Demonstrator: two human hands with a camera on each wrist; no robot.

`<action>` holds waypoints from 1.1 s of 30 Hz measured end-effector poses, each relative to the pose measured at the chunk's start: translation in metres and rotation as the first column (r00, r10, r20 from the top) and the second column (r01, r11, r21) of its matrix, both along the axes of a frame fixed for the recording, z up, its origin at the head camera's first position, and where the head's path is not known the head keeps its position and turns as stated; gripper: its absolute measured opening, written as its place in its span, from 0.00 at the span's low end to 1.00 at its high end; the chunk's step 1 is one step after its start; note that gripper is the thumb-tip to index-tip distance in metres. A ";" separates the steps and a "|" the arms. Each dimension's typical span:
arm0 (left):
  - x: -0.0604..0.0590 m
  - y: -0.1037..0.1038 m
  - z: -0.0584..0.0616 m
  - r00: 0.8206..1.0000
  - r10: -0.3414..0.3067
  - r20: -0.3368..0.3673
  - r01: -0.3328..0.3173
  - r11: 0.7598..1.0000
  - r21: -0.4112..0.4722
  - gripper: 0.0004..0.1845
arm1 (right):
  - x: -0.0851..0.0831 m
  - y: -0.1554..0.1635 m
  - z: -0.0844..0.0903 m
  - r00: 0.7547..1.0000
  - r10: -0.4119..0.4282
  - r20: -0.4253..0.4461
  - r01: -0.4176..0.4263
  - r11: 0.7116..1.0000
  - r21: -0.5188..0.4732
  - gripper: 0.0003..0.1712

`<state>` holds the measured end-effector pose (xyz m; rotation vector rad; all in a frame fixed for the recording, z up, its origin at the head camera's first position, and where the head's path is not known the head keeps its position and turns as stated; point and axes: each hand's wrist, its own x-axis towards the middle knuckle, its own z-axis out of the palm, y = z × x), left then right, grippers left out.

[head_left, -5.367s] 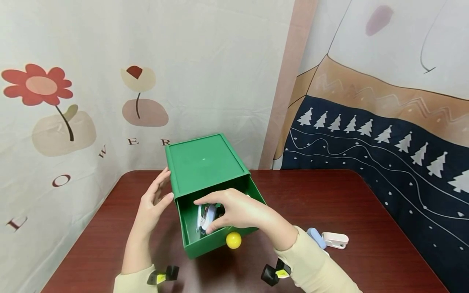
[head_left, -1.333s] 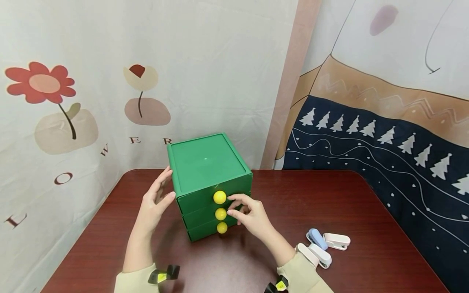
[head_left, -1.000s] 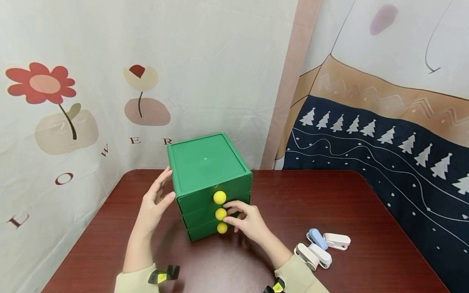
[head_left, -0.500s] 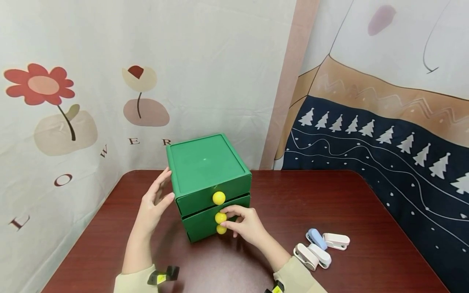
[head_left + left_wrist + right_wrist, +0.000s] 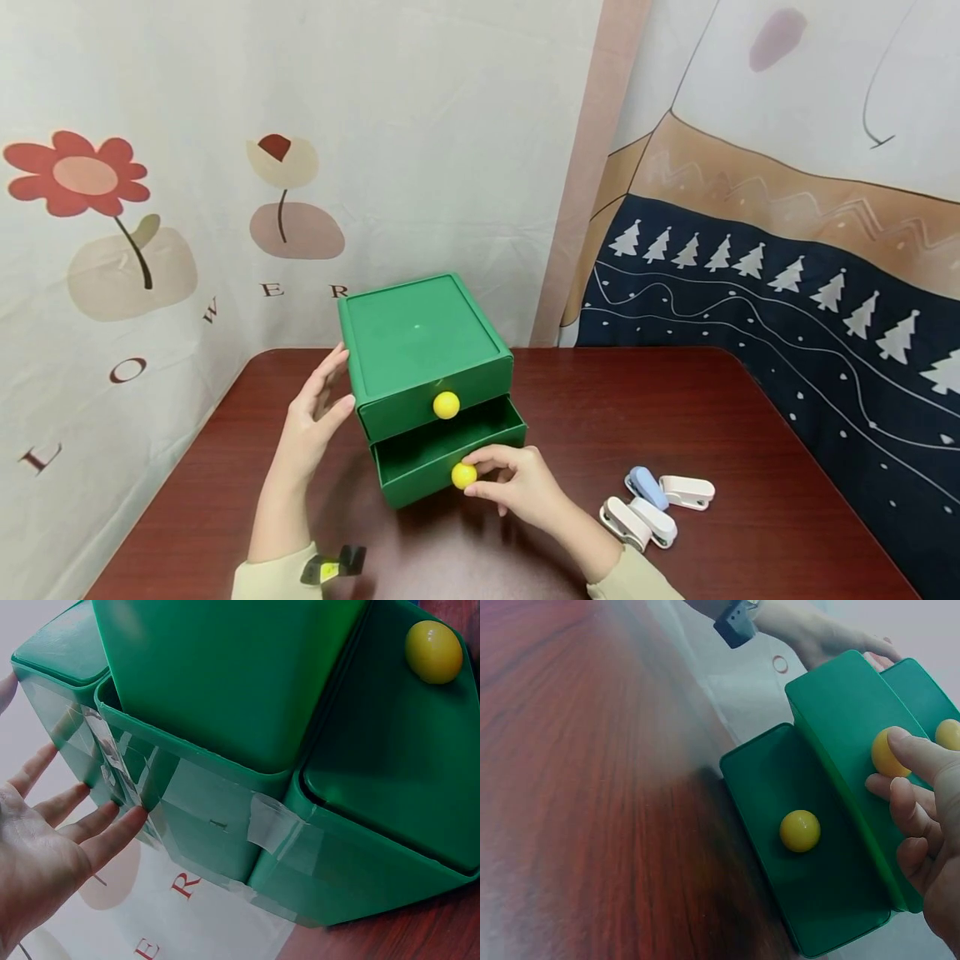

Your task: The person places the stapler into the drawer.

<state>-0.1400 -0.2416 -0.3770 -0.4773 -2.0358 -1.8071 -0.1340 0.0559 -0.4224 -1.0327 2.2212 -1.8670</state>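
Left hand (image 5: 309, 412) on green cabinet (image 5: 417, 333), middle drawer (image 5: 420, 485) part-open, right hand (image 5: 522, 485) clamped on its yellow knob (image 5: 463, 476).
Left: fingers apart, tips against the cabinet's left wall, not gripping. Cabinet upright on the table (image 5: 675, 400); top drawer (image 5: 482, 385) and bottom drawer (image 5: 769, 772) are in, middle drawer juts to the near side, inside only partly visible. Right hand pinches the knob, index above, thumb below. Farther right: blue stapler (image 5: 647, 488) and three white staplers (image 5: 687, 492), bunched, untouched. My read: drawer-opening step in hand; can't tell how much travel is left. Next move calls for a level pull toward the near side, left hand bracing, knob released only once the gap is wide enough.
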 end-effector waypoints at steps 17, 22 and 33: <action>-0.001 -0.001 0.000 1.000 -0.006 -0.001 0.006 1.000 -0.003 0.30 | 0.014 0.016 -0.022 0.986 0.073 -0.153 -0.080 0.996 -0.039 0.14; -0.001 -0.001 -0.001 1.000 0.000 0.010 0.000 1.000 -0.011 0.30 | 0.019 0.020 -0.024 0.979 0.081 -0.189 -0.089 0.995 -0.035 0.15; -0.001 0.000 -0.001 1.000 0.001 0.004 -0.001 1.000 -0.008 0.29 | 0.031 0.025 -0.013 0.957 0.092 -0.275 -0.100 0.995 -0.014 0.17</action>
